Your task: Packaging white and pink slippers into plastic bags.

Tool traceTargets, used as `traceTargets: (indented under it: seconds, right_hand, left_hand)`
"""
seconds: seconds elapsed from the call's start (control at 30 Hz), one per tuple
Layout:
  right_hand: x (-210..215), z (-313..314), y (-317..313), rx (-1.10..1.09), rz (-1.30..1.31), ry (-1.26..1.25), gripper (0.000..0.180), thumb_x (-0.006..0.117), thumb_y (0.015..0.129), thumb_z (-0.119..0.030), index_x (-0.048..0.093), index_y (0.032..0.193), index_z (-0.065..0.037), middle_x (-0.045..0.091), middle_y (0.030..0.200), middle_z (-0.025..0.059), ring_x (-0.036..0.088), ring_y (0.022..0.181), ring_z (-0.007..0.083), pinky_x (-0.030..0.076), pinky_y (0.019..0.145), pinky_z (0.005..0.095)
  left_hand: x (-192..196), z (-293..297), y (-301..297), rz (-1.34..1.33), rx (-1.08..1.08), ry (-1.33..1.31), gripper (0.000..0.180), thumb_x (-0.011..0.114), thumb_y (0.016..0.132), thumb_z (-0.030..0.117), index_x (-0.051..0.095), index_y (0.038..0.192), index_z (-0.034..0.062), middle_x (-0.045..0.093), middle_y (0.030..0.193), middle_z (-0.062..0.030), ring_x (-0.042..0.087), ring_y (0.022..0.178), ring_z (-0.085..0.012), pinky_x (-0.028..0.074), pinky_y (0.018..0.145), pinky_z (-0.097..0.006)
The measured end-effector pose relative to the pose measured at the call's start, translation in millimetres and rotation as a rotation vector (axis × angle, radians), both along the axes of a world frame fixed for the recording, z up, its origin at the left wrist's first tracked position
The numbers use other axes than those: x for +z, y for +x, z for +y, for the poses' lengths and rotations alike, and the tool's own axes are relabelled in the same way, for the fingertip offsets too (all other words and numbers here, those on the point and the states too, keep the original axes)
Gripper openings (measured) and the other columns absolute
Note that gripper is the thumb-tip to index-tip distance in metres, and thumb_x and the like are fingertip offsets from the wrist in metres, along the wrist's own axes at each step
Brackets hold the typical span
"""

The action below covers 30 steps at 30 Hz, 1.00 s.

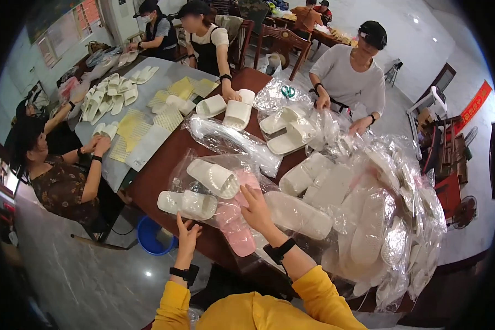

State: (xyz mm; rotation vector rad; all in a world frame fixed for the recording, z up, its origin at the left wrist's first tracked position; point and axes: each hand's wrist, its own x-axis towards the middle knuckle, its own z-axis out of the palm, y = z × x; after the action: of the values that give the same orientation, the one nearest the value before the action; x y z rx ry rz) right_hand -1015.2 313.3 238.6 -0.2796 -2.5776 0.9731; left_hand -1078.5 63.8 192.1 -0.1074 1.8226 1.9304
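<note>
Two white slippers lie in front of me at the table's near-left part: the lower one (187, 205) points left, and the upper one (213, 178) is tilted above it. My left hand (187, 235) is at the lower slipper's near edge, fingers apart, with no grip showing. My right hand (256, 210) rests over a clear plastic bag, fingers spread and stretched toward the upper slipper's heel. Pink slippers (237, 230) lie in clear plastic beneath and left of that hand. To its right is a bagged white slipper (298, 214).
A big heap of bagged white slippers (368, 231) fills the table's right side. Clear plastic bags (237, 144) and green scissors (287, 91) lie farther back. Co-workers handle slippers across the table and at the left. A blue bucket (155, 236) stands on the floor.
</note>
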Motion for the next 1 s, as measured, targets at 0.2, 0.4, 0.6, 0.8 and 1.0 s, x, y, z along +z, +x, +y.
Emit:
traceTargets:
  seconds: [0.2,0.4,0.6,0.8,1.0]
  right_hand:
    - [10.0,-31.5,-12.6,0.037,-0.1,0.018,0.067,0.055,0.078,-0.001,0.038,0.143,-0.007,0.043,0.141,0.0202,0.054,0.111,0.0404,0.049,0.086,0.0442]
    - [35.4,-67.7,-80.8,0.052,-0.17,-0.023,0.065,0.053,0.079,0.003,0.039,0.142,-0.007,0.048,0.134,0.0203,0.058,0.103,0.0414,0.051,0.082,0.0439]
    - [143.8,-63.1,-108.4,0.164,0.243,-0.085,0.056,0.052,0.075,0.011,0.055,0.128,-0.006,0.057,0.128,0.0146,0.066,0.088,0.0327,0.053,0.078,0.0383]
    - [229.5,-25.7,-14.2,-0.695,0.501,-0.312,0.05,0.042,0.085,0.008,0.051,0.134,-0.001,0.058,0.133,0.0086,0.04,0.054,0.002,0.032,0.048,0.0188]
    - [253.5,-70.3,76.2,-1.135,0.487,0.77,0.061,0.044,0.089,-0.004,0.031,0.149,-0.005,0.042,0.148,0.0104,0.033,0.054,0.0036,0.029,0.05,0.0176]
  left_hand:
    - [11.8,-6.7,-20.4,-0.241,0.005,0.12,0.095,0.055,0.094,0.011,-0.022,0.149,0.0286,0.054,0.122,-0.0193,0.066,0.093,-0.0291,0.057,0.077,-0.039]
    - [7.0,-21.3,-79.8,-0.307,-0.028,0.159,0.095,0.057,0.094,0.013,-0.018,0.15,0.0312,0.059,0.114,-0.0167,0.066,0.09,-0.0251,0.057,0.076,-0.036]
    - [-12.3,-53.7,-117.8,-0.131,-0.063,0.07,0.084,0.052,0.096,0.009,-0.008,0.153,0.0254,0.055,0.115,-0.0144,0.063,0.091,-0.0215,0.053,0.08,-0.033]
    - [-17.2,-21.2,-105.3,-0.136,-0.371,-0.001,0.048,0.055,0.093,0.007,0.039,0.138,0.0035,0.053,0.124,-0.0154,0.059,0.104,-0.0208,0.05,0.087,-0.031]
    - [-28.3,81.7,-125.4,-0.207,-0.211,0.236,0.058,0.064,0.089,0.009,0.036,0.138,-0.0046,0.052,0.126,-0.0183,0.054,0.111,-0.0213,0.045,0.094,-0.032]
